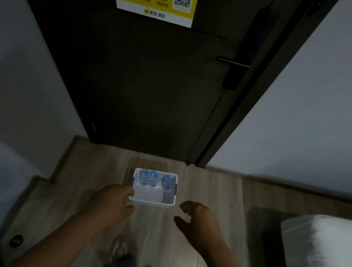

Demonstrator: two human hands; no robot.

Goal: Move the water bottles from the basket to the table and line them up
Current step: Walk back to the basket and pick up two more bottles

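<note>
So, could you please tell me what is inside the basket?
The basket holds three blue-capped water bottles at its far side; the left hand covers its near-left corner.

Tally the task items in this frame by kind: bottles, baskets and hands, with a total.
water bottles: 3, all blue-capped, standing in the basket
basket: 1, white
hands: 2, left hand and right hand
Total: 6
</note>
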